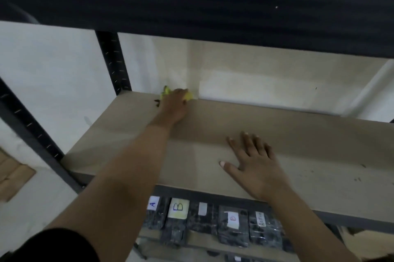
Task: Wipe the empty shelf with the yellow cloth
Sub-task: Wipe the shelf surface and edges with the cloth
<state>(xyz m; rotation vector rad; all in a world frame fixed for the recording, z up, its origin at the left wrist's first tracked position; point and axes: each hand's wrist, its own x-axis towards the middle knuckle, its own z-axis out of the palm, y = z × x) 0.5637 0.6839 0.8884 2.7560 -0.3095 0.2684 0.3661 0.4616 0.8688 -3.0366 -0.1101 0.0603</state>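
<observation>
The empty shelf is a pale beige board in a dark metal rack. My left hand reaches to its far left back corner and presses the yellow cloth against the board; the cloth shows only as yellow bits around my fingers. Dark specks of dirt lie just left of that hand. My right hand rests flat near the front edge with fingers spread, holding nothing.
A dark upper shelf beam hangs low over the board. Rack uprights stand at the left. Below, labelled dark packets sit on the lower shelf. More specks lie at the right. A white wall stands behind.
</observation>
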